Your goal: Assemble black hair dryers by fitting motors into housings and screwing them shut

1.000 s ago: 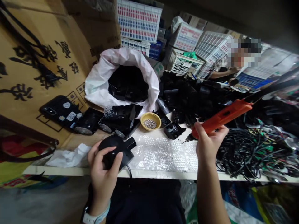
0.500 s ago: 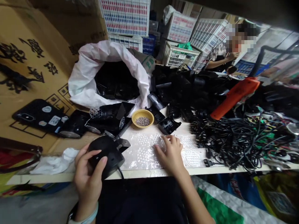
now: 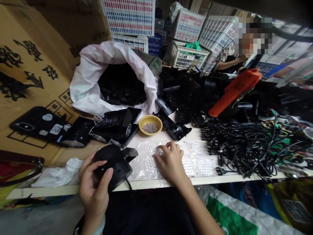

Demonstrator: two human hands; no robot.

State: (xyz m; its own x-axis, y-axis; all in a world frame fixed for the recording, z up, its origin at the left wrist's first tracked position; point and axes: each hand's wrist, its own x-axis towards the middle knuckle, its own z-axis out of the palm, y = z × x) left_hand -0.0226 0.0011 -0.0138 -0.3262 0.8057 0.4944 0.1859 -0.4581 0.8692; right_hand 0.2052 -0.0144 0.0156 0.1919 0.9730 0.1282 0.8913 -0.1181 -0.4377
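Observation:
My left hand [image 3: 94, 191] is closed around a rounded black plastic housing [image 3: 111, 166], its thumb and fingers on the near side. A short black cord hangs from the housing's lower right, and a flat black piece juts out at its upper right. My right hand [image 3: 171, 161] is just above a clear plastic sheet [image 3: 139, 164] with dotted circles. Its fingers are bent, with thumb and forefinger apart and no object visible between them; I cannot tell if the fingertips touch the sheet. A yellow bowl [image 3: 158, 125] of small metal screws stands beyond it.
An orange electric screwdriver [image 3: 234, 91] hangs at the right over a heap of black cords with plugs [image 3: 234, 147]. Black plastic parts [image 3: 179, 130] lie behind the bowl. At the left are a white sack [image 3: 85, 81], a phone [image 3: 36, 125] and a cardboard box [image 3: 61, 19]. A person works further back.
My right hand has shifted a little left over the sheet. The hanging screwdriver sits further left in view. My left hand keeps its hold on the black housing.

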